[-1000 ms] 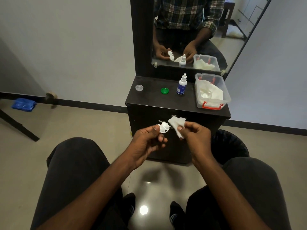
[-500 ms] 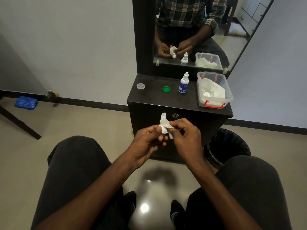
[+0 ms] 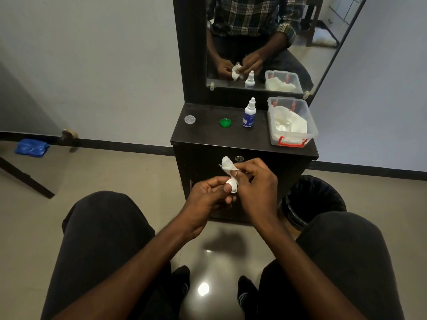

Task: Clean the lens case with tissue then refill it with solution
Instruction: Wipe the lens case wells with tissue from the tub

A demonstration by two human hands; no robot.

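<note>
While the lens case [image 3: 231, 186] is being wiped, it is held out in the air in front of the cabinet, above the person's knees, and not set down; my guess is that this lets the fingers turn it and press into its wells from any side. Only a small white part of it shows between the two thumbs, so I cannot tell which well is being worked.

The left hand [image 3: 208, 195] is curled round the case, thumb on top, steadying it. The right hand [image 3: 254, 181] is curled too, pinching the tissue [image 3: 227, 165] between thumb and fingers and pushing it down against the case; a loose tuft of the tissue stands up above the fingers.

On the tabletop, everything for the next step waits within reach. The solution bottle [image 3: 249, 113] stands upright near the back edge, about the middle. The green cap [image 3: 225, 122] lies just left of it, and the clear cap [image 3: 190, 119] sits toward the back left corner, both off the case, presumably so the wells stay open. A clear plastic box [image 3: 309, 128] of spare tissues fills the right end, reaching the front edge. A black bin [image 3: 318, 197] stands on the floor by the right knee, handy for the used tissue.

Refilling has not begun.
</note>
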